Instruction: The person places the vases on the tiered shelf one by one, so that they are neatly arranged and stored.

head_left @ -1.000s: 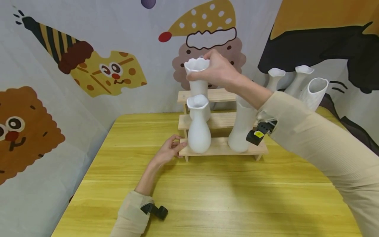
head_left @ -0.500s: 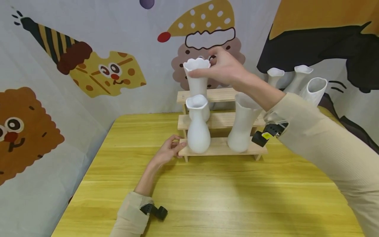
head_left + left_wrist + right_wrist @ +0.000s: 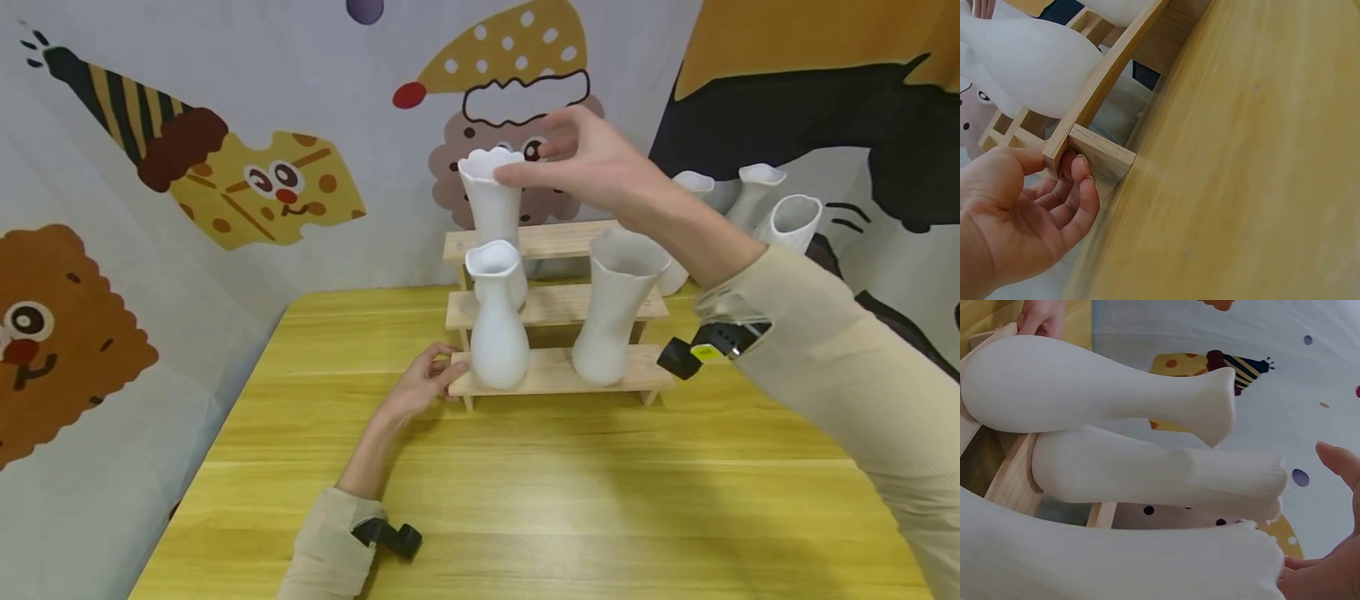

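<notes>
A three-tier wooden stand (image 3: 555,371) carries white vases. My left hand (image 3: 416,387) grips the left end of its lowest board, thumb above and fingers curled beneath; the left wrist view shows this hand (image 3: 1029,219) closely. On the middle tier at left stands a scalloped-rim vase (image 3: 493,208). Beside its rim is my right hand (image 3: 600,162), thumb and fingers spread, holding nothing. In the right wrist view, a gap separates this hand (image 3: 1338,565) from the scalloped vase (image 3: 1147,469). A narrow-necked vase (image 3: 500,337) and a wide-mouthed vase (image 3: 611,312) stand upright on the lowest tier.
Several more white vases, one with an oval mouth (image 3: 795,218), stand behind the right forearm, partly hidden by it. The yellow wooden table (image 3: 525,500) extends in front of the stand. A cartoon-printed cloth (image 3: 405,200) hangs close behind.
My right hand has let go of the scalloped vase's rim, its fingers spreading as it drew off to the right. The vase stays on the middle tier; my left hand keeps its grip.
</notes>
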A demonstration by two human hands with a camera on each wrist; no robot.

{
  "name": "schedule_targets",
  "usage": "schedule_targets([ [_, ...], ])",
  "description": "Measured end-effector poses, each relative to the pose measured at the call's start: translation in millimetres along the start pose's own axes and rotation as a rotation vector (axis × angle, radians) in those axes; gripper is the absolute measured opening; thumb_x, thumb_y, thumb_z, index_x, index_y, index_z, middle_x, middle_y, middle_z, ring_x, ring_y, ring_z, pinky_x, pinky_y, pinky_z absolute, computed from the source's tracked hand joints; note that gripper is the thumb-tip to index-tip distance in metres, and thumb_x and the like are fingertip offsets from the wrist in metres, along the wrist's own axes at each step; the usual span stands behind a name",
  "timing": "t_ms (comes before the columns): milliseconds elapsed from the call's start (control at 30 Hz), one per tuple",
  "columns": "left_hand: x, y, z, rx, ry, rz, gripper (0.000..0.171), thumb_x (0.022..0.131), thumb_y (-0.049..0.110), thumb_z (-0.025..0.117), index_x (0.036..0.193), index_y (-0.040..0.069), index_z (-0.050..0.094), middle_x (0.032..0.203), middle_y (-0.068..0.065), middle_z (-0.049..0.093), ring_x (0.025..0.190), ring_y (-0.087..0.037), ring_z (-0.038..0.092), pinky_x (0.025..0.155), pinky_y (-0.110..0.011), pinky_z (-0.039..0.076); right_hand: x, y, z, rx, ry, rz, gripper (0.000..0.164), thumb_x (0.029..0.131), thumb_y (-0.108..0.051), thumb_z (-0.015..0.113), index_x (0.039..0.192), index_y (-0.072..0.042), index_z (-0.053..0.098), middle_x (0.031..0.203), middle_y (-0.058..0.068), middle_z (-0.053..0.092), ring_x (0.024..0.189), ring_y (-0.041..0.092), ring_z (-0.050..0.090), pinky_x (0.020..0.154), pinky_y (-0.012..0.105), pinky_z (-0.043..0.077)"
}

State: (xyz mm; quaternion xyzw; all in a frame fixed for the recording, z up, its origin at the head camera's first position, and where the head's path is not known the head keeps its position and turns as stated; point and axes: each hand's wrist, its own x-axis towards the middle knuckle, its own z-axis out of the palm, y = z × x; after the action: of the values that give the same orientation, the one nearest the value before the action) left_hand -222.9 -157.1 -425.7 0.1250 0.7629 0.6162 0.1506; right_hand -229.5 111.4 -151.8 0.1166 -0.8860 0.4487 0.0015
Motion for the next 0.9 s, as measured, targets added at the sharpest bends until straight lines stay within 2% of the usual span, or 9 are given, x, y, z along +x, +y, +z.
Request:
schedule_targets([
  [300, -1.0, 0.3, -1.1, -0.002, -0.004, 0.000, 0.038, 0.104, 0.019, 0.060, 0.130, -0.004, 0.045, 0.104, -0.015, 0.064, 0.063, -0.013, 0.043, 0.076, -0.038, 0.061, -11, 8, -20, 0.045, 0.029, -0.036, 0.095, 0.089, -0.050, 0.073, 0.161, -0.021, 0.018, 0.157, 0.008, 0.036, 0.142, 0.030, 0.036, 0.118, 0.056, 0.027],
  [500, 0.7, -0.2, -1.7, 0.000, -0.004, -0.001, 0.040, 0.104, 0.020, 0.061, 0.131, -0.004, 0.045, 0.103, -0.014, 0.064, 0.063, -0.014, 0.043, 0.076, -0.040, 0.062, -17, 18, -36, 0.052, 0.084, -0.019, 0.093, 0.089, -0.049, 0.074, 0.160, -0.024, 0.019, 0.157, 0.008, 0.038, 0.146, 0.028, 0.030, 0.122, 0.052, 0.020],
  [700, 1.6, 0.3, -1.8, 0.004, -0.006, 0.000, 0.040, 0.104, 0.019, 0.060, 0.132, -0.004, 0.044, 0.096, -0.011, 0.062, 0.063, -0.014, 0.042, 0.077, -0.040, 0.062, -21, 35, -52, 0.083, 0.128, -0.016, 0.085, 0.092, -0.043, 0.073, 0.159, -0.024, 0.024, 0.155, 0.011, 0.040, 0.144, 0.027, 0.031, 0.124, 0.049, 0.015],
  [900, 2.7, -0.6, -1.1, 0.009, -0.006, 0.004, 0.038, 0.104, 0.019, 0.060, 0.130, -0.004, 0.045, 0.105, -0.016, 0.065, 0.062, -0.013, 0.044, 0.076, -0.040, 0.062, -26, 53, -67, 0.132, 0.182, -0.031, 0.075, 0.095, -0.036, 0.070, 0.157, -0.022, 0.030, 0.150, 0.013, 0.042, 0.138, 0.025, 0.034, 0.124, 0.044, 0.013],
])
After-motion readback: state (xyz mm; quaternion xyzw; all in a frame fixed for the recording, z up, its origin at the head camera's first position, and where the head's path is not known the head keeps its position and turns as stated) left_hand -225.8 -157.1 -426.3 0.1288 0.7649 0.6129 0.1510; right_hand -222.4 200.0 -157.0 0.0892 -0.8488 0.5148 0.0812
